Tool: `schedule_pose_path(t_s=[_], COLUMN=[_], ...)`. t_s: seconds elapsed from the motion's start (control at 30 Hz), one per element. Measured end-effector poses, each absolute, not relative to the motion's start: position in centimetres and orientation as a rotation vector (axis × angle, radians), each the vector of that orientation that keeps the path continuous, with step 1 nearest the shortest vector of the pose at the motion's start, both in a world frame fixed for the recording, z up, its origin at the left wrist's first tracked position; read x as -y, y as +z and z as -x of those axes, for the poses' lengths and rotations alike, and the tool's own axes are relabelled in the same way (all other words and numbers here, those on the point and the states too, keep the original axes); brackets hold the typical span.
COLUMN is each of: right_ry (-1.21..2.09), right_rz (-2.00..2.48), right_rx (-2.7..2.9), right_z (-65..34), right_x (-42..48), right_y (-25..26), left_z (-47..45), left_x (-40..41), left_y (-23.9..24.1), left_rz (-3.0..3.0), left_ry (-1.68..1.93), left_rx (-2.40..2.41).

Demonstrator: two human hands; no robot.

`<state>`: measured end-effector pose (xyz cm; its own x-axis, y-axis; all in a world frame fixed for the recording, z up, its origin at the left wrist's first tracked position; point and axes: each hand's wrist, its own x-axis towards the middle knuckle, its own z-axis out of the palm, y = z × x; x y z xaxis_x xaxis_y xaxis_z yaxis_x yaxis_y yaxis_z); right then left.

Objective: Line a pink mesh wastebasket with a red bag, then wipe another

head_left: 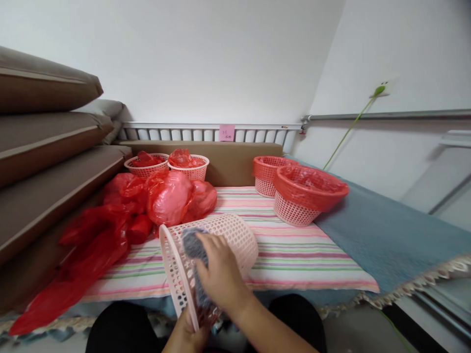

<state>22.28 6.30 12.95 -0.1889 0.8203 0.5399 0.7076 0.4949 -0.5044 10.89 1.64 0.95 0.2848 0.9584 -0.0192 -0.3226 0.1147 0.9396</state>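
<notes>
Over the striped sheet (294, 262), the left hand (189, 332) clamps the basket (235, 238), seemingly steadying it for the grey cloth (193, 243) the right hand (221, 272) grips

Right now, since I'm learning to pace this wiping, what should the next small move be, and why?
Probably slide the gray cloth toward the base of the pink perforated basket: the right hand presses it nearer the open end, the wall toward the base shows uncovered, and the left hand grips the open end.
</notes>
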Motion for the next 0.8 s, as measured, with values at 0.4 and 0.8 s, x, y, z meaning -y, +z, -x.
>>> schedule_pose_path(t_s=[0.4,0.8], right_ry=[0.003,-0.258], right_rz=[1.339,1.929], right_rx=[2.016,1.640], right_z=[-23.8,-32.1], right_x=[-7.0,-12.9], right_y=[12.1,9.3], left_z=[-11.2,-11.6], left_x=[-1.9,-2.1], left_y=[1.4,-1.2], left_rz=[-1.138,-1.106], left_ry=[1.025,1.150], left_rx=[-0.788,-0.688])
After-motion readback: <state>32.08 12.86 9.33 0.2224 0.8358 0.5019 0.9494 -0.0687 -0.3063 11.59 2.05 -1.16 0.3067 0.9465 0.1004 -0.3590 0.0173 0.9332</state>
